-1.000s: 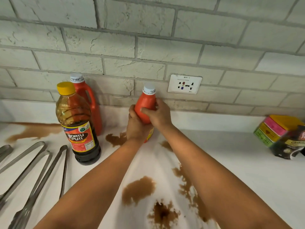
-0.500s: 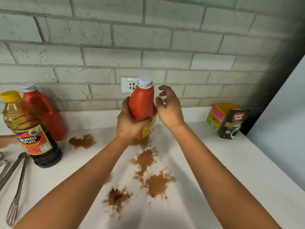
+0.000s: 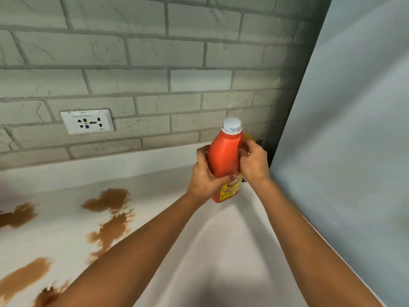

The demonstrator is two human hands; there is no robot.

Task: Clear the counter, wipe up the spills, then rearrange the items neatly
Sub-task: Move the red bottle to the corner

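Note:
An orange bottle (image 3: 224, 156) with a white cap and a yellow label is held upright just above the white counter (image 3: 221, 251), near the back right corner. My left hand (image 3: 204, 176) grips its lower body from the left. My right hand (image 3: 252, 162) curls round its right side at the handle. Brown spills (image 3: 110, 213) spread over the counter's left half. A sliver of a yellow box (image 3: 249, 137) shows behind the bottle, mostly hidden.
A grey brick wall (image 3: 143, 80) with a white socket (image 3: 87, 121) runs along the back. A pale blue-grey panel (image 3: 345, 140) closes off the right side and meets the counter's right edge.
Both hands have carried the orange bottle to the right, into the back right corner. My right hand, loose beside it half a second ago, now grips it. The other bottles and tongs left the view.

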